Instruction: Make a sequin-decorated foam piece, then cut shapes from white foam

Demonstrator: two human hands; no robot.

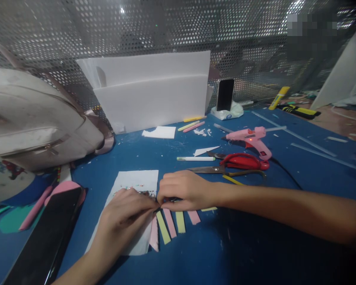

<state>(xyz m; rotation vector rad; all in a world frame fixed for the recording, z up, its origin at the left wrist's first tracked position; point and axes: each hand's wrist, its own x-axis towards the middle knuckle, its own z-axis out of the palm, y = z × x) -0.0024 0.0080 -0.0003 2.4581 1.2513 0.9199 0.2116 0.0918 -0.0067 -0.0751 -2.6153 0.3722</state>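
My left hand (127,215) and my right hand (185,190) meet fingertip to fingertip over the blue table. Both are closed in a pinch around something small and dark that I cannot make out. Under my left hand lies a white sheet of paper (136,176), with small coloured and dark bits (145,193) on it. Below the fingertips a yellow-green strip (163,229) and a pink strip (170,223) fan out alongside several similar strips, their upper ends hidden by my hands. Scissors (206,170) with a dark blade lie just beyond my right hand.
A pink glue gun (249,138), its small light lit, lies at right with a black cord. Red-handled scissors (245,161) and a white pen (195,158) are nearer. White boards (154,99) and a phone (225,95) stand behind. At left are a backpack (32,114) and a dark phone-like slab (47,237).
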